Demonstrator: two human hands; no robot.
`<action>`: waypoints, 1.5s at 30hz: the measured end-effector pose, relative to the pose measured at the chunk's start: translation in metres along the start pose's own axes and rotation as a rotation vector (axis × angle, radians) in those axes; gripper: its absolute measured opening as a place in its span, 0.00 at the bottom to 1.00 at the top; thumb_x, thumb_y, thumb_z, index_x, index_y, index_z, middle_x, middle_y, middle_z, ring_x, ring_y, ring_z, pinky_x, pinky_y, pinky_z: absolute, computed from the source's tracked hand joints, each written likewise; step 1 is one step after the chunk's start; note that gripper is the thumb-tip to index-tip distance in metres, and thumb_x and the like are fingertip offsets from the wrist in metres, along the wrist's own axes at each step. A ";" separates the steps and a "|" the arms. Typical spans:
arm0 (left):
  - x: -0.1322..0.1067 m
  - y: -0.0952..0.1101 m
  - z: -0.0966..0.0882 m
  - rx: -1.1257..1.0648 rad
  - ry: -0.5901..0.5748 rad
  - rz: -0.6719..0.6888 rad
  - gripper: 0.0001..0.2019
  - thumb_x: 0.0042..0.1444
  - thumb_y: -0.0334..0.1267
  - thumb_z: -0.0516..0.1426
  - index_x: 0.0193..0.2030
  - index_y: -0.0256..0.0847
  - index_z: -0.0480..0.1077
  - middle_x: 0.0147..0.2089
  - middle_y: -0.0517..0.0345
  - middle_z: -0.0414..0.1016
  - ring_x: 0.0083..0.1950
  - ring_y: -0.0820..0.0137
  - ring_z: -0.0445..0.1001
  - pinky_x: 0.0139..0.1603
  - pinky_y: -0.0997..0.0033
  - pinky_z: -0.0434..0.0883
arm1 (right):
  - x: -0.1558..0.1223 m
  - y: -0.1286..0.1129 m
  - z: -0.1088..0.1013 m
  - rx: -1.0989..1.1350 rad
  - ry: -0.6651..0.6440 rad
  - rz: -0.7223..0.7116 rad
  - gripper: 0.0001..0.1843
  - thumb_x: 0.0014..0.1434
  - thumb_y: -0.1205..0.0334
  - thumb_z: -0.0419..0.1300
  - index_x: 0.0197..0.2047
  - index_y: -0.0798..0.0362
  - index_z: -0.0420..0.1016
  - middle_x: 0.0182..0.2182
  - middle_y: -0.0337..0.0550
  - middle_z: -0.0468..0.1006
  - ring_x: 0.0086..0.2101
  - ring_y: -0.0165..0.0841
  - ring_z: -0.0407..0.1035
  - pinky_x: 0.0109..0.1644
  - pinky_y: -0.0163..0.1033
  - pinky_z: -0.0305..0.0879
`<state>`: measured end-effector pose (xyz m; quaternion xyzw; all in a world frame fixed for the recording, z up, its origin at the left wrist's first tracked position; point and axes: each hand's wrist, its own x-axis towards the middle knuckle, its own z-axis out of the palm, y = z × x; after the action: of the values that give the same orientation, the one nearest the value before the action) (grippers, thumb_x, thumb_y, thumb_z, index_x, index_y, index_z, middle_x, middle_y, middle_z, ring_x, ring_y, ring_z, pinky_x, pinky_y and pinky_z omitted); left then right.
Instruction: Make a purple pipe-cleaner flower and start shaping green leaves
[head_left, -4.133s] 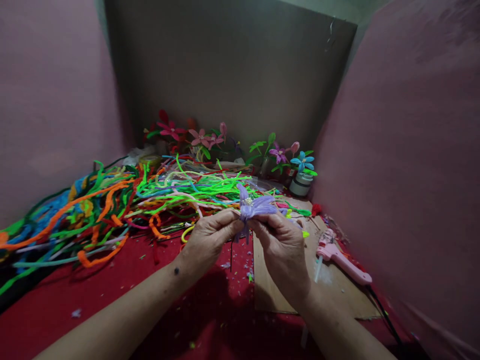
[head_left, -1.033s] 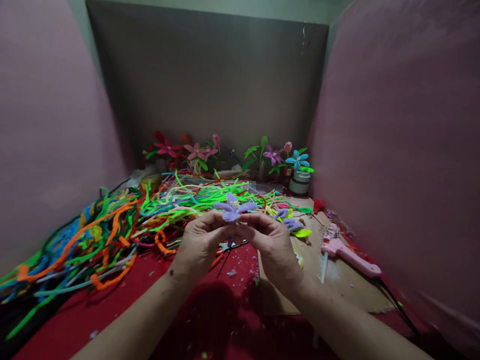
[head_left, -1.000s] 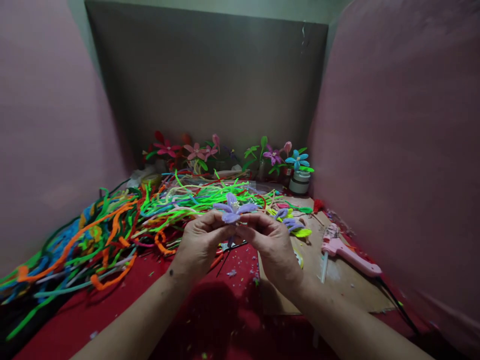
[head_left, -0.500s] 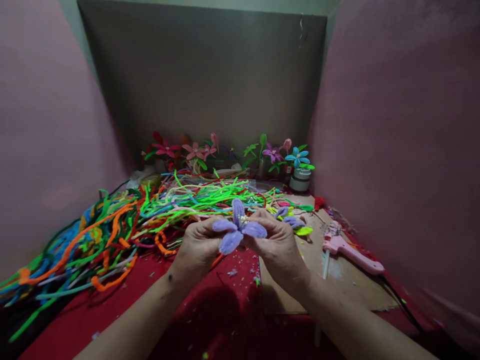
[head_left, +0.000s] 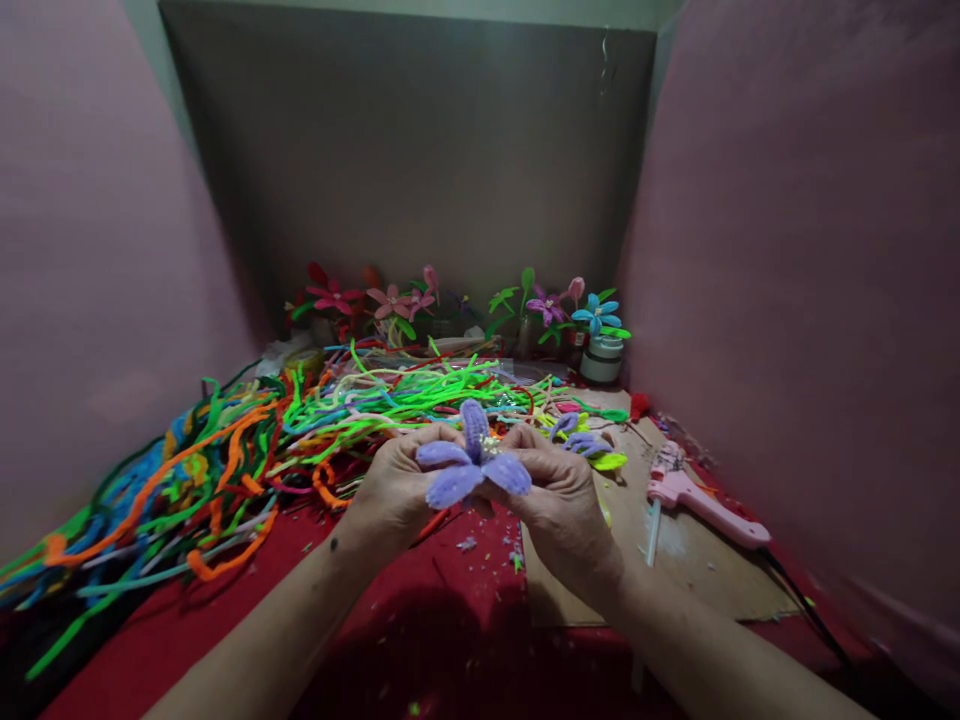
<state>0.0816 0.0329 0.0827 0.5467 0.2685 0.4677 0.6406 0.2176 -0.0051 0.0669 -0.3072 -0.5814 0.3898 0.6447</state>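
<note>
Between my two hands is a purple pipe-cleaner flower (head_left: 457, 482) with several fuzzy petals and pale stamens by its centre. My left hand (head_left: 397, 485) is closed on it from the left, fingers partly behind the petals. From the right, my right hand (head_left: 559, 490) pinches it near the stamens and the right petal. The flower hides the exact grip of the fingertips. Just beyond my right hand, loose purple petals (head_left: 586, 443) and yellow-green pieces (head_left: 607, 462) lie on a cardboard sheet (head_left: 720, 585).
A big heap of coloured pipe cleaners (head_left: 420, 395) spreads across the left and back. On the cardboard rests a pink glue gun (head_left: 705, 505) with its cord. Finished flowers (head_left: 596, 314) stand along the rear, one over a white jar (head_left: 601, 358). Scraps litter the red cloth (head_left: 420, 610).
The flower has tilted slightly between my hands, its lower petals now flatter and wider to view. Both hands stay on it, with small finger shifts.
</note>
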 end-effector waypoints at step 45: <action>-0.008 -0.019 0.005 0.614 0.067 0.236 0.12 0.55 0.37 0.53 0.24 0.38 0.70 0.19 0.62 0.66 0.22 0.76 0.65 0.26 0.77 0.64 | 0.013 0.007 0.008 0.325 0.103 0.313 0.09 0.43 0.59 0.67 0.20 0.55 0.75 0.13 0.33 0.64 0.15 0.22 0.52 0.19 0.32 0.52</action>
<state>0.0882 0.0241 0.0641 0.7262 0.3525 0.4535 0.3779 0.2094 0.0089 0.0686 -0.3053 -0.4226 0.5575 0.6461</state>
